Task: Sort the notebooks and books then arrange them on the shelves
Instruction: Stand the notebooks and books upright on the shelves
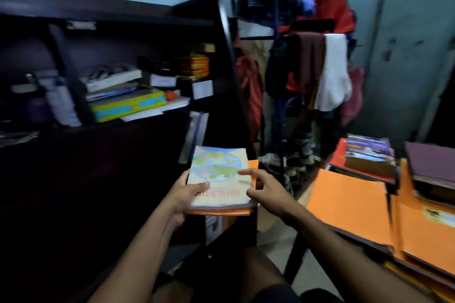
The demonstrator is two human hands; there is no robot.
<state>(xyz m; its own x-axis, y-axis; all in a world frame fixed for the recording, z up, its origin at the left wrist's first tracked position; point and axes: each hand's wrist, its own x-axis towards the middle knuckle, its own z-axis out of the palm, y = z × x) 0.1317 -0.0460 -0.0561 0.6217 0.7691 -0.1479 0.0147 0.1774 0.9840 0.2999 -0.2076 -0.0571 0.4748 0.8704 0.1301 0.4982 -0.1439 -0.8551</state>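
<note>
A cream mathematics book [219,174] with a globe picture lies on top of an orange notebook [221,211]; together they form a small stack held in mid-air beside the dark shelf unit [216,96]. My left hand [184,198] grips the stack's left edge, thumb on the cover. At the stack's right edge my right hand [264,189] has its fingers spread, with the fingertips touching the cover. On the table to the right lie orange notebooks [349,202], a stack of colourful books [369,155] and a maroon book [430,162].
The shelf holds a yellow and blue box [128,106], books and papers [110,79], small orange boxes [194,65] and bottles [59,98]. A clothes rack [315,66] draped with garments stands behind, and a grey cupboard [406,44] at the right.
</note>
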